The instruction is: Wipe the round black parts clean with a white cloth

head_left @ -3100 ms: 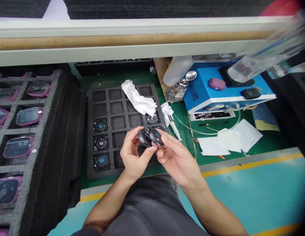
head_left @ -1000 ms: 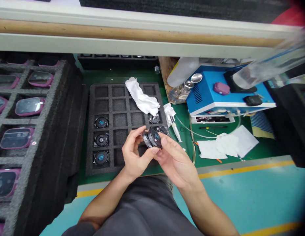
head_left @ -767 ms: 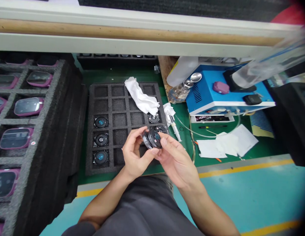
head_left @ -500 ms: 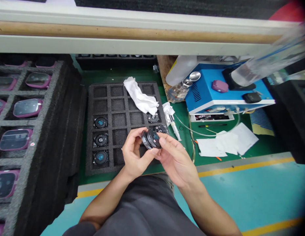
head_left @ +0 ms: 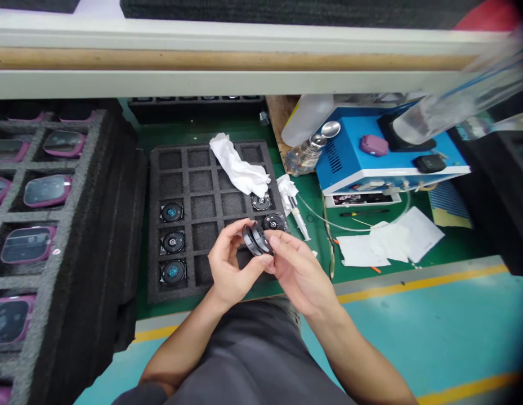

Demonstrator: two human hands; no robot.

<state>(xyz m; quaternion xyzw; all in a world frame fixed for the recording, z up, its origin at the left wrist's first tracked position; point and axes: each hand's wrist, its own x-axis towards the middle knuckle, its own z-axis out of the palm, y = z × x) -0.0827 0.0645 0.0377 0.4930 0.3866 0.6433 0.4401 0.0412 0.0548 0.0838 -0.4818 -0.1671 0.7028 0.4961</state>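
A round black watch-like device (head_left: 255, 239) is pinched between my hands above the near right part of a grey foam tray (head_left: 153, 185). It is tilted, its grooved edge facing up and left. My left hand (head_left: 233, 264) grips its left side, fingers curled behind and thumb below. My right hand (head_left: 301, 270) holds its right side with thumb and fingertips, which hide part of it. Similar round black devices (head_left: 173, 242) sit in the tray's left column, and another (head_left: 273, 223) lies just beyond my right fingers. A crumpled white cloth (head_left: 240, 169) rests across the tray.
A stacked foam tray (head_left: 92, 146) with purple-rimmed devices rises at the left. Right of my hands lie a syringe (head_left: 300, 219), papers (head_left: 365, 251) and a thin tube. Behind them stand a metal-capped bottle (head_left: 305, 154) and a blue machine (head_left: 349, 152). A shelf beam (head_left: 202, 83) crosses above.
The round device has turned slightly in my fingers, so its edge shows more and its printed face less. My hands stay in nearly the same place; the view has shifted a little.
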